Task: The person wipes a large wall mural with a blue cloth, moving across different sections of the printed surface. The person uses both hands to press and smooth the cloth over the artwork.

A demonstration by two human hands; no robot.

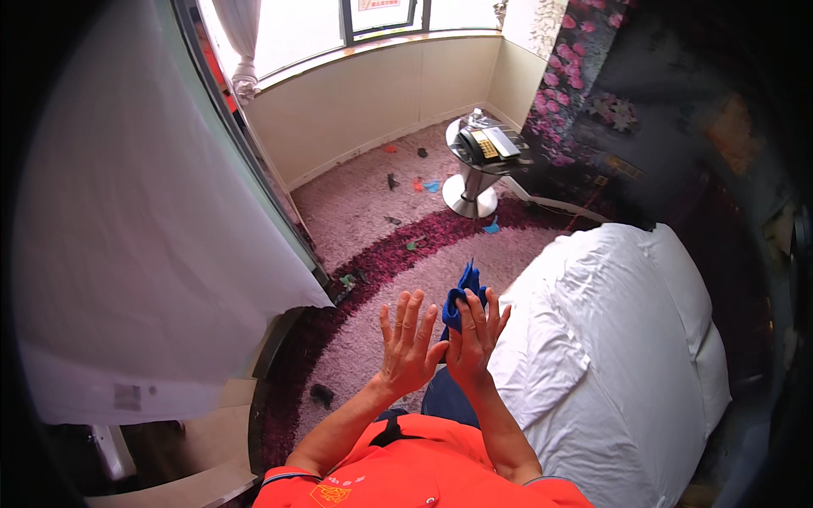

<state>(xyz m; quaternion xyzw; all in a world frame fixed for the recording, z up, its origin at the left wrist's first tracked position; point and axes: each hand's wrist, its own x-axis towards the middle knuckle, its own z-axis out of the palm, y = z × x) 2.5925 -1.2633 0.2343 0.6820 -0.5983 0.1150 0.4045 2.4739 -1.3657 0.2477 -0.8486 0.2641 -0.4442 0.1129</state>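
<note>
My left hand (405, 352) is raised in front of me, palm turned away, its fingers apart and nothing in it. Close by on the right, my right hand (473, 336) holds a crumpled blue cloth (452, 308). Part of the cloth lies behind the fingers, and a pointed end sticks up past them. The two thumbs come near each other; whether they touch I cannot tell. Both hands are over the pink and purple carpet (375, 343). White bedding (629, 355) on a bed lies just right of my right hand.
A small round table (449, 140) with a metal pedestal bears a telephone (486, 146). Small red, blue, green and dark scraps, including a blue scrap (491, 225), litter the carpet. A white sheet (146, 241) hangs at the left beside a framed edge. A curved window sill (381, 44) runs behind.
</note>
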